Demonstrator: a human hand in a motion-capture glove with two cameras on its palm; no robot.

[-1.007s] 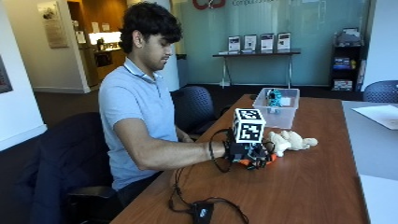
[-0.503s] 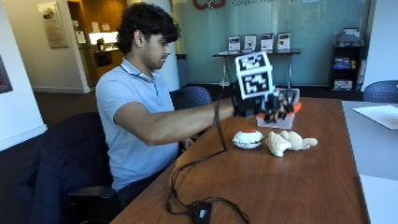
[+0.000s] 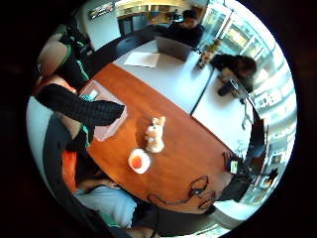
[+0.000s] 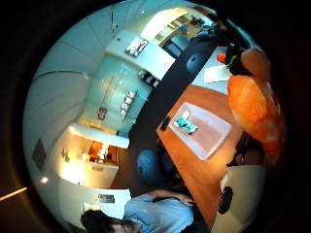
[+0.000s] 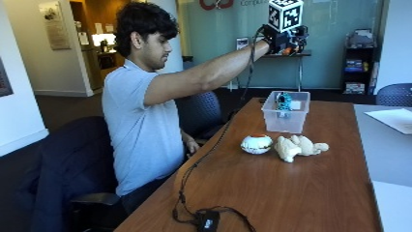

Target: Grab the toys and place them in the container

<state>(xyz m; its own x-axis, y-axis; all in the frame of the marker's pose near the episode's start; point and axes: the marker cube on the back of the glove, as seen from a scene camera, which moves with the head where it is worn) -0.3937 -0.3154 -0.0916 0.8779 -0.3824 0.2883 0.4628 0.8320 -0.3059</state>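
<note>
Was bright and even across the outside view, without hard shadows. Threw only soft, faint shadows under the ball (image 5: 257, 143) and the plush toy (image 5: 299, 146). Laid a pale sheen on the table (image 5: 322, 193) toward 5 o'clock. Glowed warm from a lit doorway (image 5: 96, 41) at 10 o'clock. Fell brightly on the orange toy (image 4: 252, 102) gripped in the right hand (image 5: 283, 41). Flared white at the windows (image 3: 277, 84) and at a ceiling lamp (image 4: 43, 179).

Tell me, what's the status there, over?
Right hand raised high above clear container, gripping orange toy. Ball toy and cream plush on table. Nothing in the way.
</note>
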